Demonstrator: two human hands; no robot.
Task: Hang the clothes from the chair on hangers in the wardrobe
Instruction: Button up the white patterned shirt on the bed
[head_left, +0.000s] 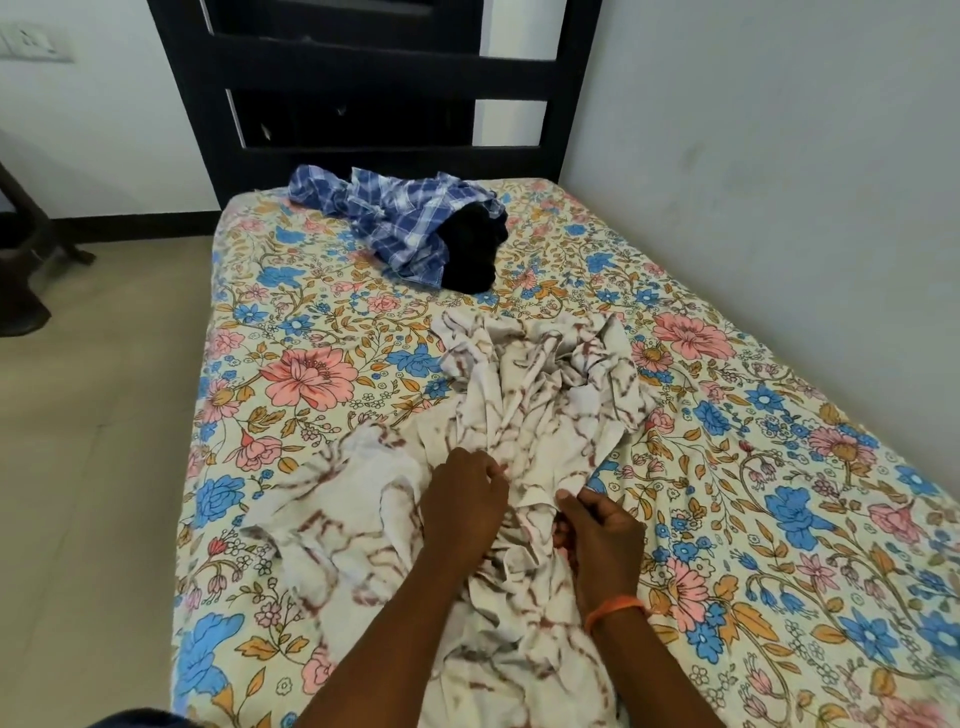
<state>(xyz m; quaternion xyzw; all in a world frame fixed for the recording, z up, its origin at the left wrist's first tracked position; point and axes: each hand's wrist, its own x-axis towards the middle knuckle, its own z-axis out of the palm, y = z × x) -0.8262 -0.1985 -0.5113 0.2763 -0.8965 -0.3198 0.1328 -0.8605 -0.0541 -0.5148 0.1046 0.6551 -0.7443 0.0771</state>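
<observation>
A crumpled white garment with brown marbled streaks lies spread along the middle of the bed. My left hand pinches a fold of it with curled fingers near its lower middle. My right hand, with an orange band on the wrist, grips the cloth just to the right. Farther up the bed lie a blue checked shirt and a black garment, bunched together and touching. No hanger or wardrobe shows.
The bed has a floral sheet and a dark wooden headboard at the far end. A white wall runs along the right. Beige floor lies left, with dark wooden furniture at the left edge.
</observation>
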